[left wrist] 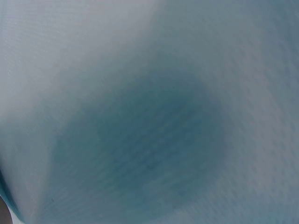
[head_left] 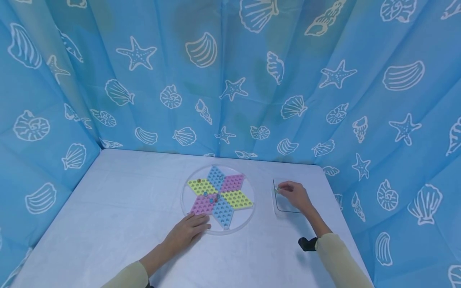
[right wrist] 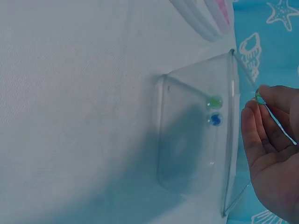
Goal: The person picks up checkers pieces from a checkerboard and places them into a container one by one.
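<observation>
In the head view my right hand [head_left: 296, 196] is above a clear box [head_left: 279, 213]. Its thumb and fingertips pinch a greenish glass marble [right wrist: 260, 98], seen in the right wrist view beyond the box rim. Inside the box lie a green marble [right wrist: 214, 101] and a blue marble [right wrist: 215, 119]. My left hand [head_left: 186, 232] rests at the near left edge of a round Chinese checkers board [head_left: 242, 227], fingers loosely extended. On its coloured star sit several marbles, among them a brown one [head_left: 199, 180] on the yellow point and a blue one [head_left: 205, 194] nearer the middle.
A white cloth covers the table [head_left: 119, 200]. Blue curtains [head_left: 201, 80] with white shell prints stand behind and at both sides. A black strap piece [head_left: 307, 244] juts from the right wrist. The left wrist view holds only blurred, shadowed cloth [left wrist: 154, 140].
</observation>
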The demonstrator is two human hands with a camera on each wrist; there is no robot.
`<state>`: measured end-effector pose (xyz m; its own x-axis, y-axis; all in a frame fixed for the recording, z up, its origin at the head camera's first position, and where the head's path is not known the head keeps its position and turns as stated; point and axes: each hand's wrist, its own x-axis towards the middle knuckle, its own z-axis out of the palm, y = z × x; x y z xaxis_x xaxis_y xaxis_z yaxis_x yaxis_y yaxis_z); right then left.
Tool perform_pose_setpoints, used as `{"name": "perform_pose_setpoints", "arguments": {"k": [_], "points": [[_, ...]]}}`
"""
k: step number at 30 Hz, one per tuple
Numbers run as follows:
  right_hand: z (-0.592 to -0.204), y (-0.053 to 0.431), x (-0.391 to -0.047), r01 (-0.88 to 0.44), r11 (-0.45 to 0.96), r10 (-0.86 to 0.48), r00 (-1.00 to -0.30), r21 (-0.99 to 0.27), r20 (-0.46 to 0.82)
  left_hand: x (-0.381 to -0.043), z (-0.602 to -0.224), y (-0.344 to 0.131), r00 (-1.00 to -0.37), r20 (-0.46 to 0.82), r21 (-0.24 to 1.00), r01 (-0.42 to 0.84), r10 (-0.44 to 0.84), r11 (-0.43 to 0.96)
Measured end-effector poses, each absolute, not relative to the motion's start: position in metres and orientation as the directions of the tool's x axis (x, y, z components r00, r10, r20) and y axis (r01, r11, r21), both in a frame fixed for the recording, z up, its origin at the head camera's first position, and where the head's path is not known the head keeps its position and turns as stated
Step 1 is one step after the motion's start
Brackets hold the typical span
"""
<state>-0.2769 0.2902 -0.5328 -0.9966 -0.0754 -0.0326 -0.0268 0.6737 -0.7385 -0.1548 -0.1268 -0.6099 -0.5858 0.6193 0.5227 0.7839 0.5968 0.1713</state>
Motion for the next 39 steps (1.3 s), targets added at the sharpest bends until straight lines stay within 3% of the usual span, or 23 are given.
{"name": "perform_pose_setpoints", "arguments": {"k": [8, 39], "points": [[-0.539, 0.291, -0.280, 0.024, 0.696, -0.052, -0.995, -0.718, -0.083, -0.154, -0.608, -0.127, -0.591, 0.518, 0.173, 0.781, 0.619, 0.600], [-0.556, 0.291, -0.285, -0.022, 0.779, -0.153, -0.976, -0.627, -0.156, -0.155, -0.613, -0.127, -0.599, 0.515, 0.186, 0.776, 0.612, 0.602]]}}
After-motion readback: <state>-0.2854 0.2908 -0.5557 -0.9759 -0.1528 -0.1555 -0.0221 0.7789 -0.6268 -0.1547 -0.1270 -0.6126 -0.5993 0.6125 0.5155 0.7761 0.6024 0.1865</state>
